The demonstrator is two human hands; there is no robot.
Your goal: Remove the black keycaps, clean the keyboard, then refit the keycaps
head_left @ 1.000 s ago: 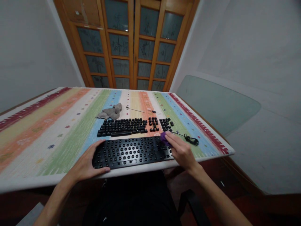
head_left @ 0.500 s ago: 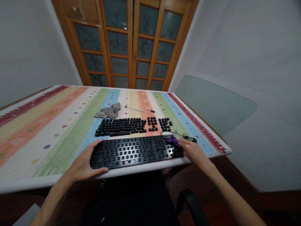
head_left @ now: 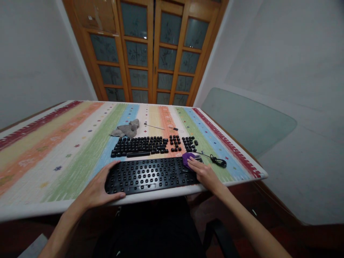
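Observation:
A black keyboard base (head_left: 146,175) with its keycaps off lies along the table's front edge. My left hand (head_left: 100,188) grips its left end, thumb along the front side and fingers at the back corner. Near the base's right end, my right hand (head_left: 202,173) presses a bunched purple cloth (head_left: 188,159) onto the top. That hand covers part of the base's right end. Just behind the base, the loose black keycaps (head_left: 142,145) are laid out in keyboard order, with the long space bar (head_left: 138,154) in front.
A grey cloth (head_left: 126,129) lies crumpled behind the keycaps. Farther back are a thin rod (head_left: 154,127) and a small black object (head_left: 175,129). The coiled cable (head_left: 219,162) rests right of the base. A striped cloth covers the table (head_left: 88,157).
My right hand has slid the purple cloth leftward across the right part of the keyboard base. My left hand keeps its hold on the left end. The view has shifted slightly.

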